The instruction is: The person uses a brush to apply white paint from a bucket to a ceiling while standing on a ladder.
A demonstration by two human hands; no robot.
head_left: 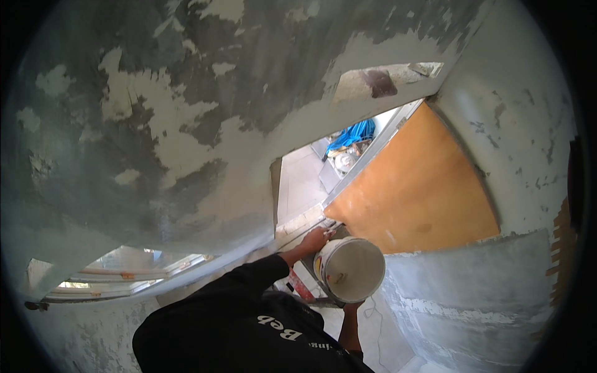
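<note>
A white plastic bucket (349, 268) with pale paste inside is held up in front of my chest. My right hand (353, 304) supports it from below and is mostly hidden behind the bucket; only the bare forearm shows. My left hand (313, 240), its black sleeve pushed up the forearm, is at the bucket's upper left rim. It is closed on a small thin metal tool (331, 228) whose tip points toward the rim.
A wall with patchy grey and white plaster (186, 112) fills the left and top. An orange-brown door panel (416, 193) stands right of a doorway with tiled floor (298, 180) and blue items (354, 133) beyond. A window (124, 267) is lower left, a red object (301, 289) below the bucket.
</note>
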